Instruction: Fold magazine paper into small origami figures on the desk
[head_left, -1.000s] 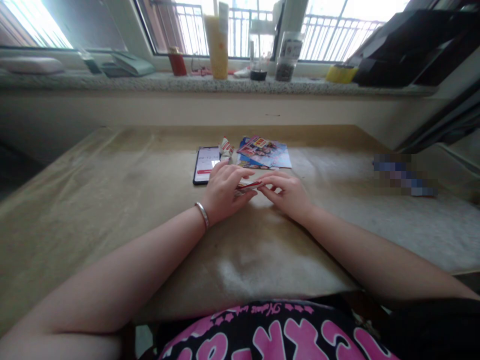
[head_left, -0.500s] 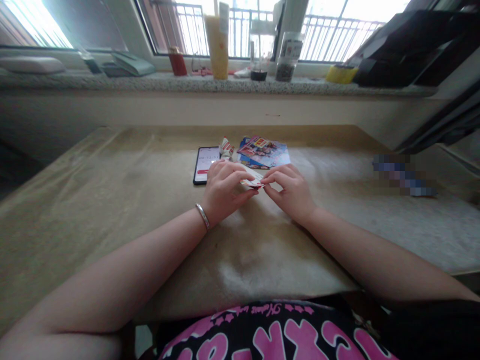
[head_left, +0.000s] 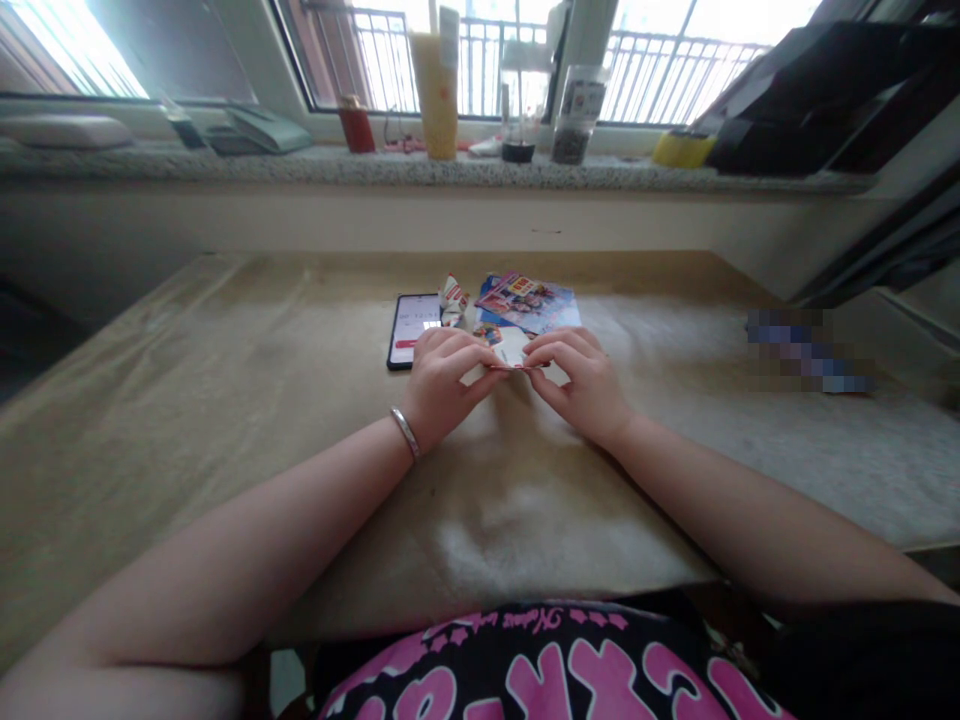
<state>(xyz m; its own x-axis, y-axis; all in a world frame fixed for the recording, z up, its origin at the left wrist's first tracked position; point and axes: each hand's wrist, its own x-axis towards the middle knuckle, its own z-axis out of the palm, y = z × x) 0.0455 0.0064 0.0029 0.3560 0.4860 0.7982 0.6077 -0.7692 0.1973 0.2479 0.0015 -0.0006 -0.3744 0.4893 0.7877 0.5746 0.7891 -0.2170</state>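
White paper point(head_left: 512, 352) with a red printed edge is held low over the tabletop point(head_left: 225, 400), right at its middle, between the two hands. The left hand point(head_left: 442, 385) pinches the near left corner, its fingers point(head_left: 461, 352) curled and pressed together on the sheet. The right hand point(head_left: 585, 385) does the same on the right side, fingertips closed on the edge, thumb hidden beneath. The sheet is small and looks creased: it stands up in a shallow tent shape rather than lying flat, so some folds seem to be in it, though how many cannot be told at this size. It does not yet look like a finished shape.

Just behind the hands lies a phone point(head_left: 409, 328), screen lit, and beside it a folded piece point(head_left: 451, 298) of similar printed paper stands upright, which looks complete. To its right is a small stack of coloured leaflets point(head_left: 536, 305), apparently unfolded, so more sheets seem to remain. A bracelet point(head_left: 405, 432) circles the left wrist. Bottles and jars line the windowsill point(head_left: 300, 165) beyond.
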